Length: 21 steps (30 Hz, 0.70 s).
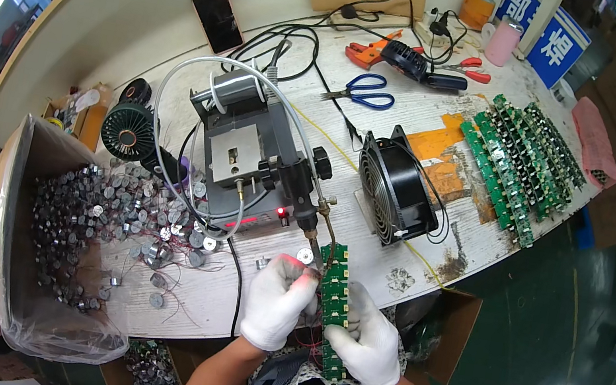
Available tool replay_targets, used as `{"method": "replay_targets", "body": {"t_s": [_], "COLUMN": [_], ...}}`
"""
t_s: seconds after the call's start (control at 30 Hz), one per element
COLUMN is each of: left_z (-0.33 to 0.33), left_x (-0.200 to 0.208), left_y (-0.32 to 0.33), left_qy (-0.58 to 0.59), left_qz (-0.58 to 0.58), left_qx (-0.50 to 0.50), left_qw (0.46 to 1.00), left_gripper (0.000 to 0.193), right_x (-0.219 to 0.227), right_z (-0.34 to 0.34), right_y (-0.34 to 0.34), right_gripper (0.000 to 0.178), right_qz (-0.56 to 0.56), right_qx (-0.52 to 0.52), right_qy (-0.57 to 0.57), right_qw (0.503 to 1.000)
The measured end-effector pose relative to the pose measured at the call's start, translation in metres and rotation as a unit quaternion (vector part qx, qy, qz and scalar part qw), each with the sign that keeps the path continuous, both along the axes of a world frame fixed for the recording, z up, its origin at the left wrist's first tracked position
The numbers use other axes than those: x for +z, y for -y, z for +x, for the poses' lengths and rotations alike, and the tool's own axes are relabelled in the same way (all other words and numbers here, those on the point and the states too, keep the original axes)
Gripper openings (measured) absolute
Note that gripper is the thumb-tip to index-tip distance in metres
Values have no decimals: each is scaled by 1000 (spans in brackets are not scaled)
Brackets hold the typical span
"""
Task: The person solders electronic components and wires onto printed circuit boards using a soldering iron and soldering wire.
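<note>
A long green circuit board strip (338, 294) runs from beside the soldering iron tip down toward my lap. My right hand (371, 346), in a white glove, grips its lower part, with the thumb lying on the board. At the strip's upper left edge my gloved left hand (279, 306) is closed in a pinch just under the tip. What its fingers hold is too small to make out; thin red wires hang below them. The soldering iron (305, 212) is clamped to the grey soldering machine (253, 160), and a curved feed tube ends close to the board.
At left a lined carton (16, 227) holds many small round metal motors (100, 208), some spilled onto the table. A black fan (397, 190) stands right of the iron. Farther right lie stacked green boards (517, 169). Blue scissors (364, 91), pliers (468, 69) and cables lie behind.
</note>
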<state>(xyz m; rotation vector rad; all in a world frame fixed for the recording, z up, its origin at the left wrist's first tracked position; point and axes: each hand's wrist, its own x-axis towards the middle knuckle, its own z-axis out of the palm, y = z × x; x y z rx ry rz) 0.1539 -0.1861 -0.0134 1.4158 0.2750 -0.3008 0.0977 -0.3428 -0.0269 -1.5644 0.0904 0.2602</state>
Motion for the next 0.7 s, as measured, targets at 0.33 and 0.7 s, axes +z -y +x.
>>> {"method": "replay_targets", "body": {"t_s": [0.33,0.7], "left_z": [-3,-3], "left_x": [1,-2], "left_y": [4,3], "left_qy": [11,19], "left_qz": [2,48], "left_qx": [31,20], "left_qw": [999,998], "left_gripper": [11,13], "right_x": [8,-5], "right_z": [1,-2], "right_y": [2,2], "right_gripper": [61,63], "right_qz": [-94,-78], "right_qx": [-5,-6], "right_qy": [87,70], "right_qw": [992,994]}}
